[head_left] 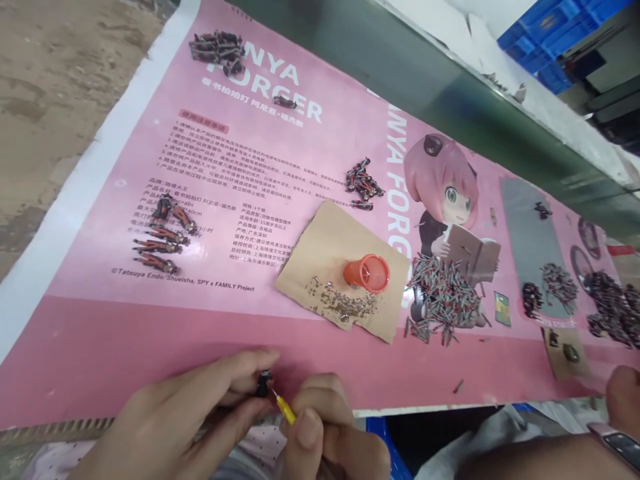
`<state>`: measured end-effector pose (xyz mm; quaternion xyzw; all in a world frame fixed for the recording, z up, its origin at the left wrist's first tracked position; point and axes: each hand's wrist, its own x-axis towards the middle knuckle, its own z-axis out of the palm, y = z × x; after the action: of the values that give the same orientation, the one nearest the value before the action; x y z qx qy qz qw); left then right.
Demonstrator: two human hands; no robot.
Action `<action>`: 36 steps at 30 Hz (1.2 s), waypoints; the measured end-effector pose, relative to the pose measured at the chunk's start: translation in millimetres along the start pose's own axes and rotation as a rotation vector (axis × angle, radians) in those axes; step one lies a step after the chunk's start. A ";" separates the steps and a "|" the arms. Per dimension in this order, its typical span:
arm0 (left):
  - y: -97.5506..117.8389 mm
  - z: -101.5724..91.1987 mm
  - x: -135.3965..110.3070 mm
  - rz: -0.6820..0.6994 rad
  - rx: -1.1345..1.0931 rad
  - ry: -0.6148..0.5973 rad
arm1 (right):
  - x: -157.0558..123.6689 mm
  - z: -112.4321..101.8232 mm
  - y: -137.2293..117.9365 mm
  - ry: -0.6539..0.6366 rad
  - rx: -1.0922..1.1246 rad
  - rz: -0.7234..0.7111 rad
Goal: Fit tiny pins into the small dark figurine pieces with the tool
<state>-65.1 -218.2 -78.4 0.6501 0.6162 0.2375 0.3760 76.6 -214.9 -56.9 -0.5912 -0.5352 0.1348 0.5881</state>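
Observation:
At the table's near edge my left hand [195, 417] pinches a small black part [263, 385] between thumb and fingers. My right hand [327, 433] grips a thin yellow-handled tool [285, 410], whose metal tip touches the black part. Both hands hover over the lower band of a pink printed sheet [150, 347] that covers the table. Just beyond them lies a piece of brown cardboard [330, 233] with a scatter of tiny screws [343, 303] and a tipped orange cup [367, 272] on it.
Small bundles of red-and-black wired parts [163, 233] lie at left, more such parts [363, 183] at centre and a third bundle [220, 48] at the far end. A heap of grey pins [443, 293] sits right of the cardboard. Another person's forearm with a watch [617, 440] rests at lower right. Blue crates [550, 33] stand behind.

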 end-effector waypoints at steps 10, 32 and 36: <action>6.6 -6.3 2.3 -0.041 -0.011 -0.019 | 14.0 11.1 0.1 0.076 -0.124 -0.133; 12.7 -24.0 17.8 0.028 -0.092 -0.085 | 9.9 18.1 -3.4 0.174 -0.092 -0.095; 9.5 -16.5 7.1 -0.065 -0.037 -0.067 | 3.7 22.8 -2.3 0.208 -0.105 -0.083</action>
<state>-71.0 -207.6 -62.1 0.6302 0.6195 0.2149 0.4158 59.0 -200.0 -59.4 -0.6093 -0.5017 0.0198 0.6137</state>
